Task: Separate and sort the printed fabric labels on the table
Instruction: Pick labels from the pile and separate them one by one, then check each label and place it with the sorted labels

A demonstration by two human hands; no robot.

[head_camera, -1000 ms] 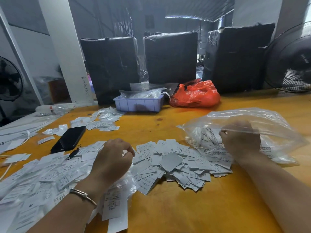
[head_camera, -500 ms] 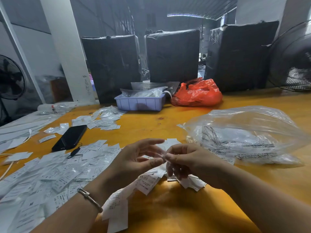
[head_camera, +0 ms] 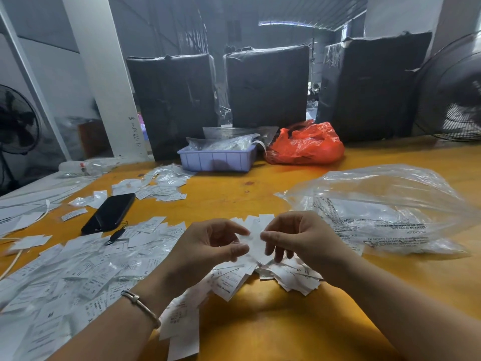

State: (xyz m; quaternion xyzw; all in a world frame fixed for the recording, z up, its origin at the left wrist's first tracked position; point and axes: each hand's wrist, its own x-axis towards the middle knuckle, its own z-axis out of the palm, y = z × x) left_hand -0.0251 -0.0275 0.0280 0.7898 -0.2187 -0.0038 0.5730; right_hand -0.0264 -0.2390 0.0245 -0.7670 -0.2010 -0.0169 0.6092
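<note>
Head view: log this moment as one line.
step: separating labels | left hand: pinches label | right hand: pinches same label | label pile: under hands | clear bag: right, untouched

Daylight enters from an opening high at the back of the room, a bright strip under the roof, while the hall behind stays dim and bluish. The yellow bench [head_camera: 260, 199] is well lit and shows a soft sheen beside the red plastic bag [head_camera: 307, 144]. The black-wrapped boxes [head_camera: 268, 84] sit in murk with little detail. The clear plastic bag [head_camera: 385, 204] catches pale highlights along its creases. Soft shadows lie under both forearms. The wide lens bends the white pillar [head_camera: 104, 74] and stretches the corners. The labels [head_camera: 65, 277] at the lower left smear with motion blur, and the fingertips are slightly soft.
</note>
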